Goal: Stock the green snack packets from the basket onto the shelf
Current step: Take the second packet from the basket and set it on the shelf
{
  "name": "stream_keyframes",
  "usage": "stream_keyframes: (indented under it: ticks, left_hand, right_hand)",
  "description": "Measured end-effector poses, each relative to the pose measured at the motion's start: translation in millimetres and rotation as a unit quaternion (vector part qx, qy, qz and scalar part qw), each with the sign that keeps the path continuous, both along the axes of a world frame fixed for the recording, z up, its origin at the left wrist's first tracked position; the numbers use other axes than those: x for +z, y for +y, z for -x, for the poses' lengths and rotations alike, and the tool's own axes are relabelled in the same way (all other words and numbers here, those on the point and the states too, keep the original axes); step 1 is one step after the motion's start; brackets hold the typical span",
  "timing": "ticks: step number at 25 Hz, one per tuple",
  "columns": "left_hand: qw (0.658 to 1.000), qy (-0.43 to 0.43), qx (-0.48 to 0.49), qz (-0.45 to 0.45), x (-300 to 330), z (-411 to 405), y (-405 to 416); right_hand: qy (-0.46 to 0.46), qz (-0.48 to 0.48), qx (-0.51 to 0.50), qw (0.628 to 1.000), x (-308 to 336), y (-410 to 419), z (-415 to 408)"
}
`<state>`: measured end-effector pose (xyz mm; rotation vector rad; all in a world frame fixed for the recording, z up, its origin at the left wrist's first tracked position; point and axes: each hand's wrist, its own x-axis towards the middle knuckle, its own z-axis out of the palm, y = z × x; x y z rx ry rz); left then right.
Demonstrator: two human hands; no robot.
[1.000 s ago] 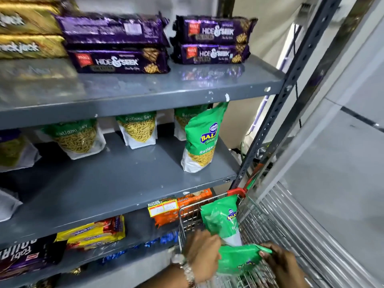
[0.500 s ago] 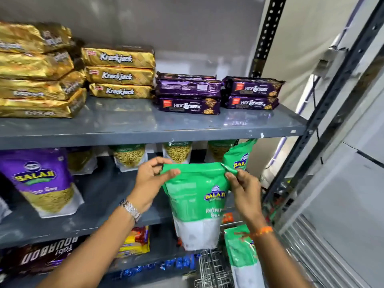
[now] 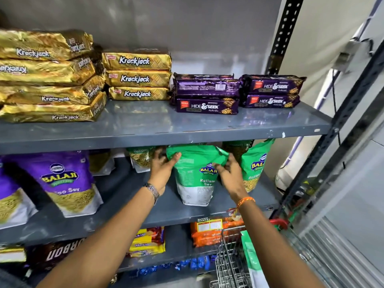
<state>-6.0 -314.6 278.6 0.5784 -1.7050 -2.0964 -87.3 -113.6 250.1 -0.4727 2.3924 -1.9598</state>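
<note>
A glossy green-and-white plastic snack pouch (image 3: 196, 175) printed "Balaji Ratlami Sev" is stood upright on the grey metal middle shelf (image 3: 170, 213), long axis vertical, crinkled top seal up under the shelf above, white gusseted base down on the shelf surface, printed front facing near. Its upper left edge is gripped by the left hand (image 3: 163, 169), thumb on the front and fingers curled behind. Its upper right corner is pinched by the right hand (image 3: 229, 173), fingers bent over the folded top. A metal watch is worn on the left wrist, an orange thread band on the right.

Just to the right, a second green pouch of the same kind (image 3: 256, 163) is stood upright; more green pouches (image 3: 141, 157) are lined up far behind. To the left, a purple Balaji pouch (image 3: 66, 183) is stood leaning back slightly. On the grey upper shelf (image 3: 166, 129), gold foil Krackjack packs (image 3: 137, 77) and purple Hide & Seek biscuit packs (image 3: 207, 104) are stacked flat. At near right, a wire shopping basket (image 3: 230, 258) with a red handle is seen, with another green pouch (image 3: 252, 254) held inside.
</note>
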Motion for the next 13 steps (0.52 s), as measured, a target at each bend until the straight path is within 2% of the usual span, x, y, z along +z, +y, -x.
stream_keyframes:
  ticks: [2,4,6,9,13]
  left_hand:
    - [0.993,-0.110,-0.024,-0.020,-32.4,-10.2,10.9]
    - [0.981,-0.158,-0.057,-0.097,-47.2,-27.4,39.8]
    - [0.972,-0.186,-0.083,-0.120,-53.6,-35.1,66.5]
    - [0.975,-0.145,-0.060,-0.159,-59.4,-22.2,74.3]
    - [0.978,-0.133,-0.049,-0.154,-60.8,9.1,58.5]
  right_hand:
    - [-0.056,-0.040,0.069,0.995,-7.5,2.2,0.0]
    - [-0.091,-0.088,0.124,0.984,-19.8,4.5,-6.3]
    - [-0.105,-0.133,0.143,0.975,-40.1,6.0,-11.5]
    - [-0.086,-0.160,0.119,0.976,-67.5,2.8,-26.5]
    - [-0.119,-0.099,0.061,0.986,-97.4,-18.8,-62.8]
